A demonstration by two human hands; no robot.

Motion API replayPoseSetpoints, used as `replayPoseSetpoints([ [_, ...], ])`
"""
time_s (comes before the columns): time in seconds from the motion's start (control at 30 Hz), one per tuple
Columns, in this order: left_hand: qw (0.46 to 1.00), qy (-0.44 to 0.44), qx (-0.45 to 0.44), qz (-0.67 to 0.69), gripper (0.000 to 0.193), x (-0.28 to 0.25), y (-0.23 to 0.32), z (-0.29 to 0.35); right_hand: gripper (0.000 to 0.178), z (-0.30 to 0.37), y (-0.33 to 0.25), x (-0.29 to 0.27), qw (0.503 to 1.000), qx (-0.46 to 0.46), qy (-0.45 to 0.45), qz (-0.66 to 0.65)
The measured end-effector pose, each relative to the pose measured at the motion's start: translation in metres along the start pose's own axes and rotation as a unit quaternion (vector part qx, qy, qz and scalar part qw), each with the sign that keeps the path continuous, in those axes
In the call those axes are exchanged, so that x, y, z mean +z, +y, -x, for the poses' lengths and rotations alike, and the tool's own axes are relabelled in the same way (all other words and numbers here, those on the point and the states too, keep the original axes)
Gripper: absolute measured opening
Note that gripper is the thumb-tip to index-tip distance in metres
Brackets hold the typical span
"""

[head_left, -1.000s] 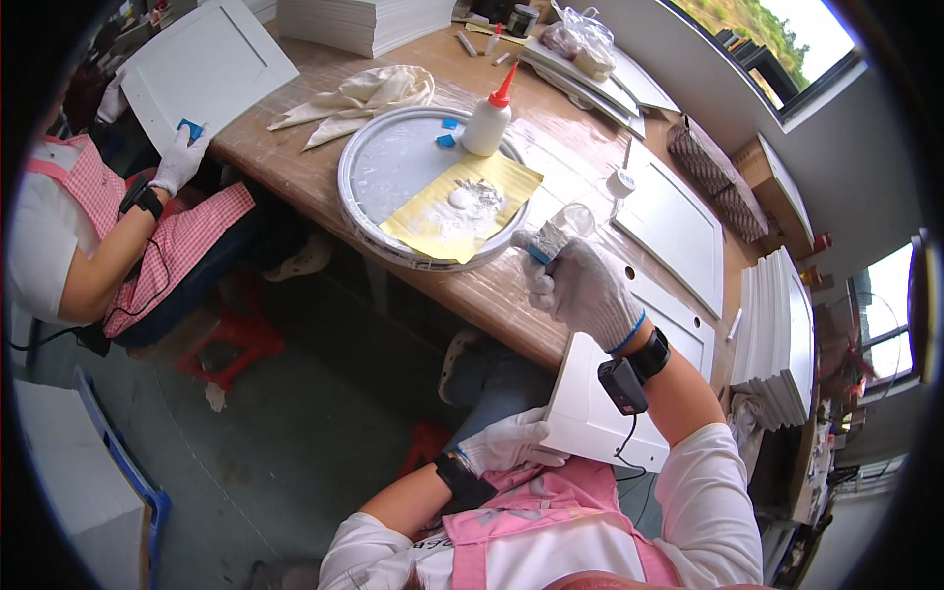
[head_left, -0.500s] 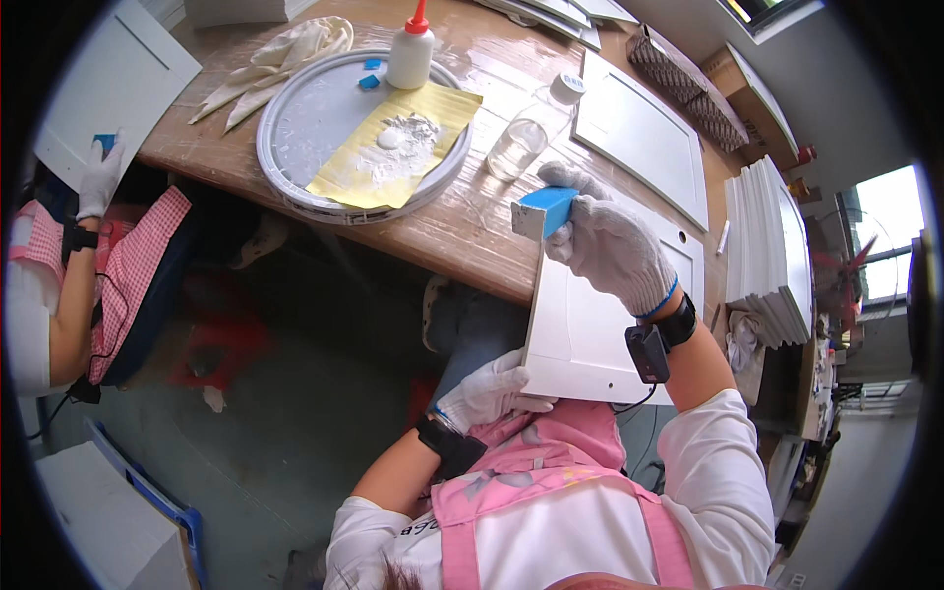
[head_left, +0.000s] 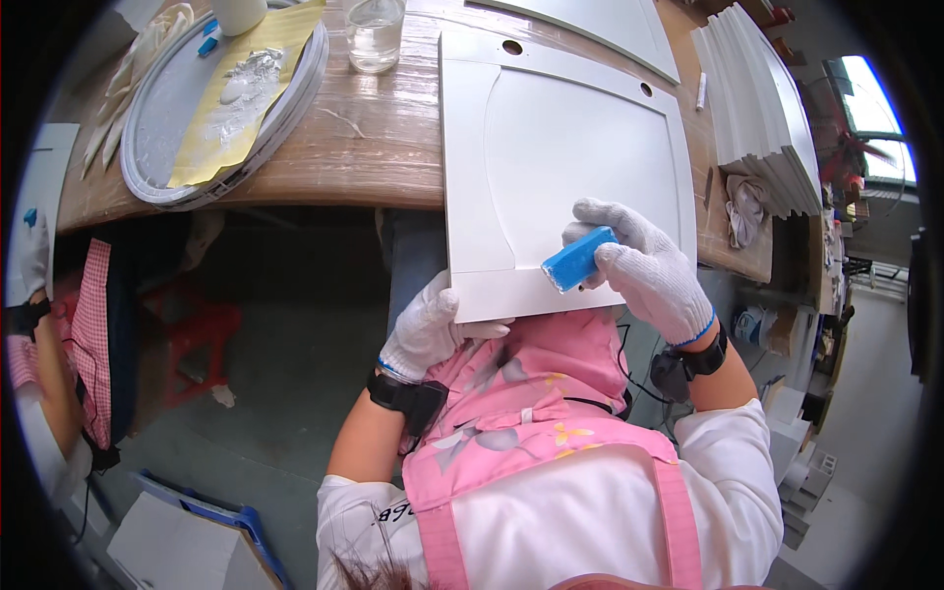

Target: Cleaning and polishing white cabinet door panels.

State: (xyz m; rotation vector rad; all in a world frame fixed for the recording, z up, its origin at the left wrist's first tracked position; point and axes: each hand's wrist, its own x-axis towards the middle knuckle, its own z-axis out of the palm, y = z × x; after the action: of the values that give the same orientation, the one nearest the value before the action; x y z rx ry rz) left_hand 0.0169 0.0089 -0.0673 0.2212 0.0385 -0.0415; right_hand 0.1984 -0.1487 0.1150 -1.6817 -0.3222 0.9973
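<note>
A white recessed cabinet door panel (head_left: pixel 590 147) lies partly on the table, its near end over my lap. My gloved left hand (head_left: pixel 429 326) grips its near left corner, thumb at the edge and fingers underneath. In my gloved right hand (head_left: pixel 649 258) is a small blue block (head_left: pixel 578 259) with white powder along its edge, pinched between thumb and fingers. The block is over the near border of the panel; whether it touches the surface I cannot tell. One hole in the panel is partly hidden by the right hand.
To the left, a grey round lid (head_left: pixel 157 147) carries yellow sandpaper (head_left: pixel 211 133) with white powder, a white bottle (head_left: pixel 238 14) and blue bits. A clear bottle (head_left: pixel 376 39) stands beside it. Stacked panels (head_left: pixel 757 108) and a rag (head_left: pixel 747 208) are right. A co-worker's arm (head_left: pixel 49 364) is far left.
My right hand has brought the blue block from the panel's left edge down to its near border. My view has shifted, showing more of the panel. The left hand keeps its corner.
</note>
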Motion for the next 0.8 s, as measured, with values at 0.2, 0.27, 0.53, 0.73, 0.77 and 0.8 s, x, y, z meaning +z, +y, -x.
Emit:
replayPoseSetpoints([
  [0.2,1.0,0.001,0.006,-0.004,0.078,-0.007,-0.004,0.002,0.048,-0.011,0.014,-0.007,0.991,0.085,-0.063,-0.081],
  [0.27,1.0,0.009,0.005,-0.004,0.079,-0.008,-0.004,0.001,0.047,-0.017,0.02,-0.001,0.966,-0.158,-0.002,0.205],
  [0.53,1.0,0.02,0.001,0.008,0.074,-0.008,-0.002,0.004,0.064,-0.04,0.013,0.013,0.757,-0.423,-0.067,0.494],
  [0.73,0.999,0.029,-0.011,0.008,0.078,-0.008,-0.001,0.002,0.063,-0.048,0.015,0.013,0.741,-0.433,-0.072,0.508],
  [0.77,0.999,0.031,-0.014,0.007,0.079,-0.007,-0.001,0.003,0.063,-0.049,0.014,0.014,0.741,-0.433,-0.073,0.508],
  [0.8,0.999,0.033,-0.016,0.005,0.08,-0.007,-0.001,0.003,0.062,-0.05,0.014,0.015,0.743,-0.433,-0.077,0.505],
])
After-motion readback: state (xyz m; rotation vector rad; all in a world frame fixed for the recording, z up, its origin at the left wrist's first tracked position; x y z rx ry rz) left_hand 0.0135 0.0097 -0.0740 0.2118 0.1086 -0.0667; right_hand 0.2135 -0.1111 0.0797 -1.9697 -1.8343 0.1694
